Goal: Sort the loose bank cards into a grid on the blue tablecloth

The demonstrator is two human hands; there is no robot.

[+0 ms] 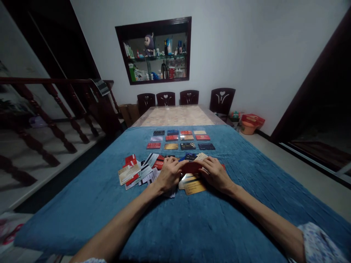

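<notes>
Between my two hands is a dark red card (192, 167), raised above a loose heap of bank cards. My left hand (170, 171) pinches its left end and my right hand (215, 173) its right end, fingers closed on both sides. Below it lies a gold card (194, 187) with a dark stripe. Left of my left hand spread overlapping cards, among them a beige card (128, 173) and a light card with a black stripe (150, 160). Beyond the heap, several cards lie in three neat rows, with a gold card (171, 146) and a black card (188, 146) in the nearest row.
A blue cloth (109, 204) covers the near part of the table; the bare marbled tabletop (178, 115) shows behind. Dark chairs (166, 98) stand at the far end. A wooden railing (55, 95) runs along the left, and an orange bucket (248, 126) stands on the floor at right.
</notes>
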